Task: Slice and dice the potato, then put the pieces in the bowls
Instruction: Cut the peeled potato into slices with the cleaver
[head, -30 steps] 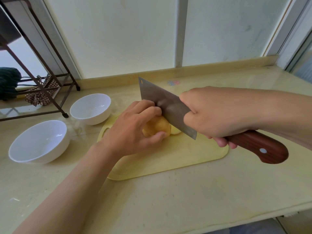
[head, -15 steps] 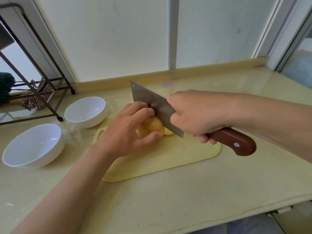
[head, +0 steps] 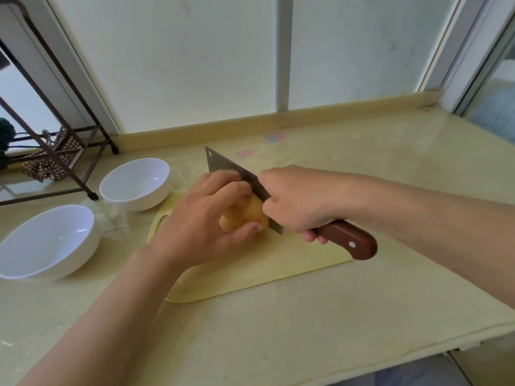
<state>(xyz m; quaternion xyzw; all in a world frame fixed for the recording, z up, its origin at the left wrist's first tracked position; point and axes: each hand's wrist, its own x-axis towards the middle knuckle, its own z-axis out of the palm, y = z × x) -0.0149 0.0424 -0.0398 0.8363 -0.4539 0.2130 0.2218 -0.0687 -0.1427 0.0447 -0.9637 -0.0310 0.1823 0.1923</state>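
Potato [head: 248, 215] pinned on the cutting board [head: 267, 263], cleaver [head: 237, 176] against it.
Left hand [head: 206, 218] curls tightly round the potato; right hand [head: 298, 201] is fisted on the cleaver's wooden handle. Bare counter [head: 306, 330] runs to the near edge. Two white bowls [head: 135, 182], left of the board, hold nothing.
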